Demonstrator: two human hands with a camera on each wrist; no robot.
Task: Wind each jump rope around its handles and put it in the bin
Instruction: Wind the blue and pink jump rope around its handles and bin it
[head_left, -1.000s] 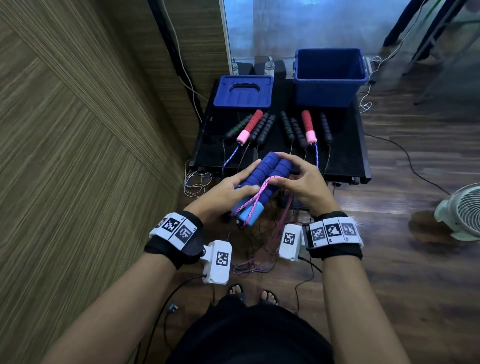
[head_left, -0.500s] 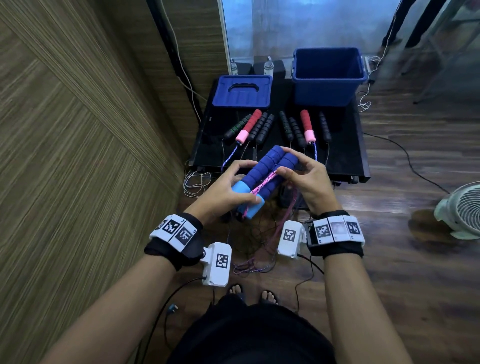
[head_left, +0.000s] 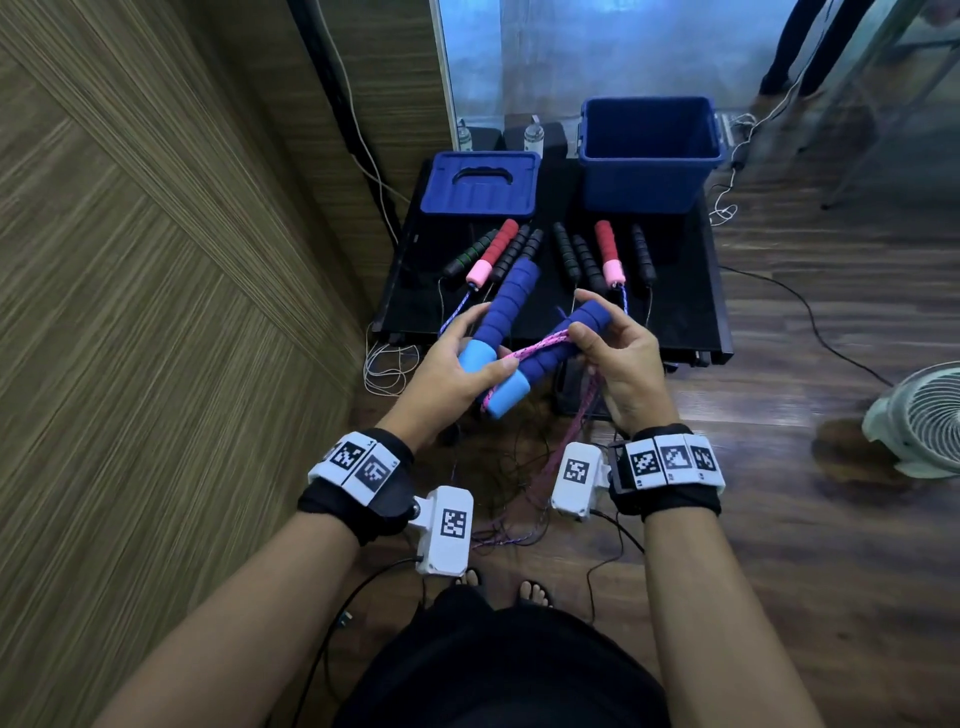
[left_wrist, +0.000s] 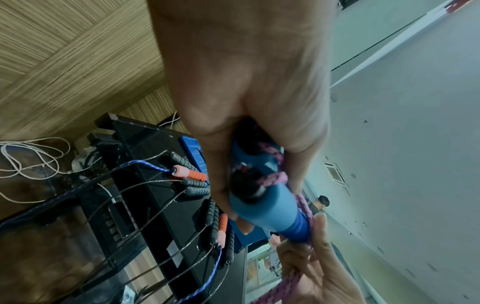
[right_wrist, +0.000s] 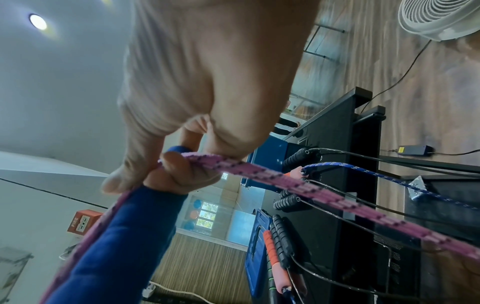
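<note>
Two dark-blue foam handles with light-blue ends are splayed in a V in front of me. My left hand grips both at their light-blue ends. My right hand holds the far end of the right handle and pinches the pink rope against it. The rope crosses between the handles, then hangs to the floor. The open blue bin stands at the back right of the black table.
The bin's blue lid lies at the back left of the table. Several other rope handles, black ones and red-pink ones, lie in a row before it. A wooden wall is at the left and a white fan on the floor at the right.
The two blue handles lay side by side; now they are spread apart in a V. My right hand has drawn one handle's far end to the right, with the pink rope.
</note>
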